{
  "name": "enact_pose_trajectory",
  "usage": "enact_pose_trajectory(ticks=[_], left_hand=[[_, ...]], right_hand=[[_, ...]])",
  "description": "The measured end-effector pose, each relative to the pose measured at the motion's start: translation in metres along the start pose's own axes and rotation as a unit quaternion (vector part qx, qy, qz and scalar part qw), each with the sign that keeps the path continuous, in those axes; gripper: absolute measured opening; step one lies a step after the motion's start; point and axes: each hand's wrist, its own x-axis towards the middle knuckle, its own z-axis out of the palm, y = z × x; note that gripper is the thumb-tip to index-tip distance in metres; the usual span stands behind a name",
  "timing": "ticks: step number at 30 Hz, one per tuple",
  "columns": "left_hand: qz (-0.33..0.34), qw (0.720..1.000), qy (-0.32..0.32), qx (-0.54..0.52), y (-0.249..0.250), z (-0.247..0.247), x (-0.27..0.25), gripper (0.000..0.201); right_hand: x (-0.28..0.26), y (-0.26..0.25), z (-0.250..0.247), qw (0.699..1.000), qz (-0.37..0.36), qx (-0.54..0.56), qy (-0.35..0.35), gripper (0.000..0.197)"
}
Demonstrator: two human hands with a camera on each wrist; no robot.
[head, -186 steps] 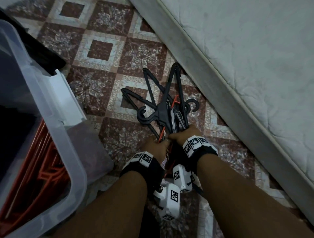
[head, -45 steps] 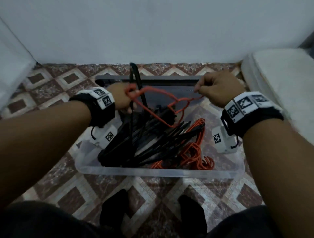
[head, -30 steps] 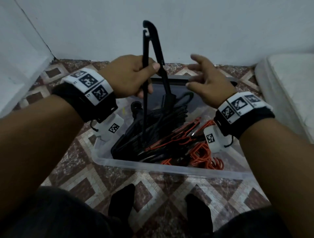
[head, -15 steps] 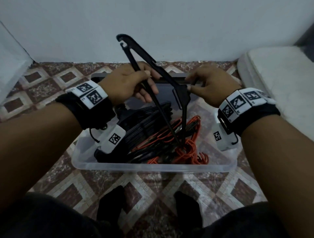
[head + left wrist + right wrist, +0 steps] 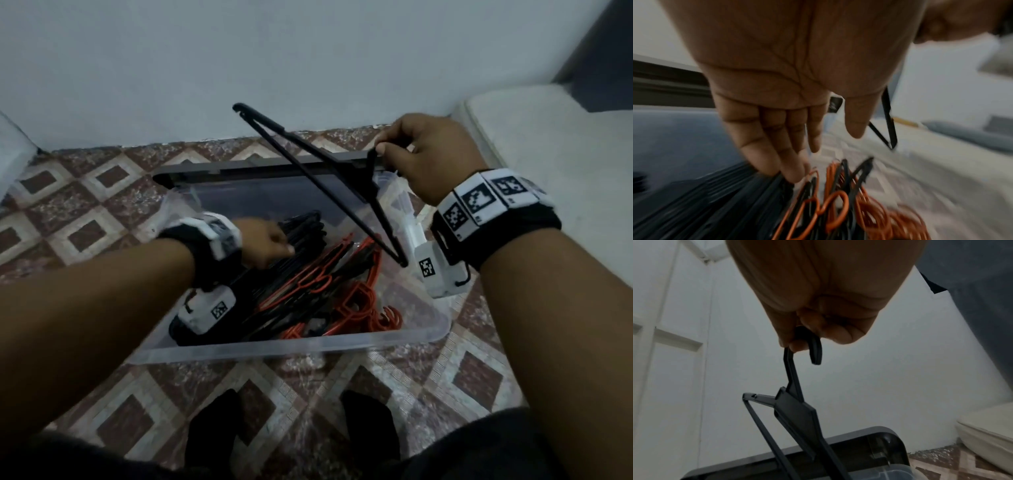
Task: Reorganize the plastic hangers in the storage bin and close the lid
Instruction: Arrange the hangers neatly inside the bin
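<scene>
You're dangling that light, stiff black hanger (image 5: 320,178) by its hook, right hand (image 5: 423,156) pinching it at two o'clock above the storage bin (image 5: 291,346), the best hold, while your left hand (image 5: 265,240) is reaching flat-fingered, gripping nothing, onto the black stack (image 5: 301,228) at nine.

The left hand (image 5: 265,245) is smeared with motion from the head view, and from its own wrist the heap of black and orange plastic hangers (image 5: 818,203) under the fingertips (image 5: 791,172) blurs so strands run together; whether they touch I cannot tell. The hook of the lifted black plastic hanger (image 5: 797,402) vanishes inside the right hand (image 5: 824,308). The dark grey plastic lid (image 5: 260,164) behind the clear plastic storage bin (image 5: 291,346) is partly covered by that hanger.
</scene>
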Motion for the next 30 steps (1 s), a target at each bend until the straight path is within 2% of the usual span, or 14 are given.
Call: enact_pose_trajectory(ticks=[1,2,4,6,8,11,12,15,17,20,23,26,28,30], left_hand=[[0.031,0.994,-0.019,0.1,0.012,0.012,0.013,0.046],[0.061,0.986,-0.023,0.154,0.024,0.025,0.03,0.051],[0.108,0.976,-0.005,0.186,0.053,0.049,0.063,0.068],[0.117,0.98,0.018,0.162,0.079,0.071,0.089,0.079],[0.097,0.984,0.028,0.146,0.098,0.094,0.106,0.067],[0.087,0.979,-0.011,0.186,0.106,0.107,0.116,0.025],[0.087,0.979,-0.017,0.183,0.104,0.104,0.116,0.012],[0.076,0.981,0.021,0.179,0.091,0.067,0.103,0.021],[0.056,0.98,0.077,0.176,0.08,0.034,0.078,0.018],[0.075,0.97,0.169,0.16,0.062,-0.019,0.023,0.031],[0.087,0.966,0.219,0.105,0.039,-0.069,-0.04,0.028],[0.122,0.969,0.2,-0.075,0.011,-0.094,-0.098,0.02],[0.135,0.945,0.226,-0.192,-0.011,-0.096,-0.121,0.019],[0.146,0.91,0.259,-0.29,-0.031,-0.092,-0.13,0.022]], right_hand=[[0.001,-0.001,-0.001,1.0,-0.002,0.003,0.014,0.016],[0.002,-0.003,-0.003,0.999,-0.005,0.006,0.032,0.016],[0.005,-0.004,-0.005,0.997,-0.012,0.002,0.071,0.016],[0.009,-0.005,-0.006,0.995,-0.014,-0.005,0.099,0.017],[0.013,-0.004,-0.007,0.994,-0.009,-0.007,0.112,0.018],[0.016,0.0,-0.005,0.995,0.003,-0.022,0.097,0.017],[0.016,0.002,-0.004,0.996,0.008,-0.027,0.089,0.017],[0.017,0.006,-0.001,0.996,0.025,-0.032,0.085,0.018],[0.016,0.006,0.0,0.996,0.029,-0.021,0.086,0.017],[0.014,0.002,0.002,0.996,0.03,-0.006,0.088,0.016],[0.012,-0.004,0.004,0.995,0.034,0.004,0.092,0.015],[0.01,-0.01,0.007,0.996,0.034,0.011,0.08,0.016],[0.01,-0.013,0.011,0.997,0.039,0.03,0.065,0.017],[0.01,-0.017,0.015,0.998,0.036,0.042,0.041,0.019]])
